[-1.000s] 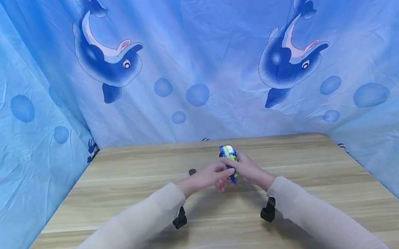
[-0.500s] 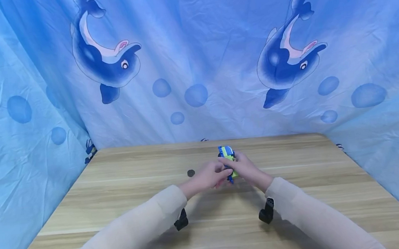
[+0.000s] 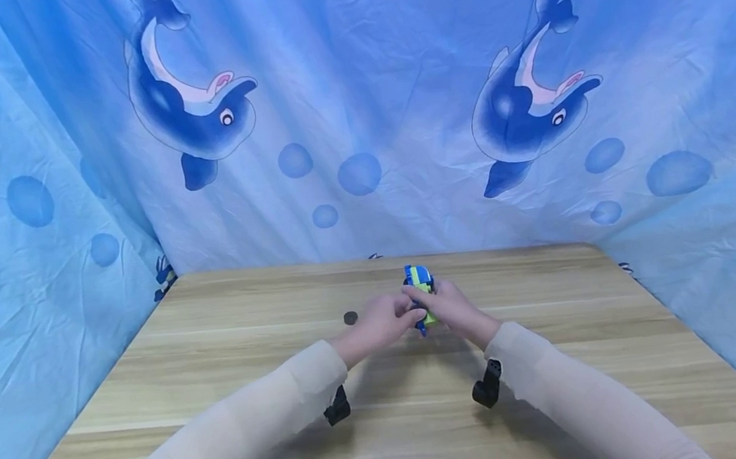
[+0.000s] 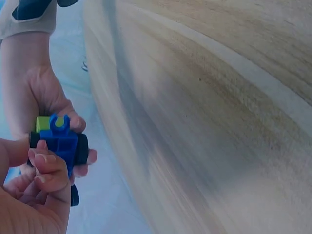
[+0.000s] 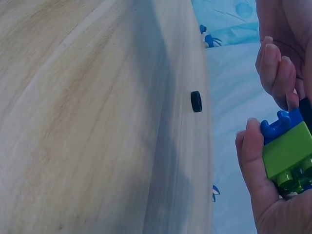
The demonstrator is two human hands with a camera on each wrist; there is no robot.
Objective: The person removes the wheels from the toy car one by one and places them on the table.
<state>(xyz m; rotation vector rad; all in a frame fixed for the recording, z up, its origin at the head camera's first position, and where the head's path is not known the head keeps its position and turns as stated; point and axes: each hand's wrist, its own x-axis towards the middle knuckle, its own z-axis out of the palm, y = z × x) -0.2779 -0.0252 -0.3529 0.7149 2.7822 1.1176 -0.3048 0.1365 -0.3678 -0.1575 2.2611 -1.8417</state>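
Observation:
A small toy car (image 3: 419, 275) of blue and lime-green building blocks, with black wheels, is held above the table between both hands. My right hand (image 3: 457, 312) grips its body from the right, thumb across the top. At its near left end, my left hand (image 3: 384, 321) pinches a black wheel (image 4: 33, 140) with thumb and curled fingers. In the left wrist view, a blue hook-like clip (image 4: 59, 126) sticks out from the car's end. The right wrist view shows the lime-green block (image 5: 287, 150) and its studs against the right palm. Part of the car is hidden by the fingers.
On the wooden table (image 3: 230, 336), a loose black wheel or tyre (image 3: 350, 318) lies just left of the hands; the right wrist view shows this tyre (image 5: 196, 101) standing on edge or tilted. A blue dolphin-print curtain (image 3: 353, 95) hangs behind the table and along its sides.
The left fingertips that showed beneath the car have drawn in out of sight. The car has shifted slightly left in view. Both hands stay on it, and the loose tyre lies where it was.

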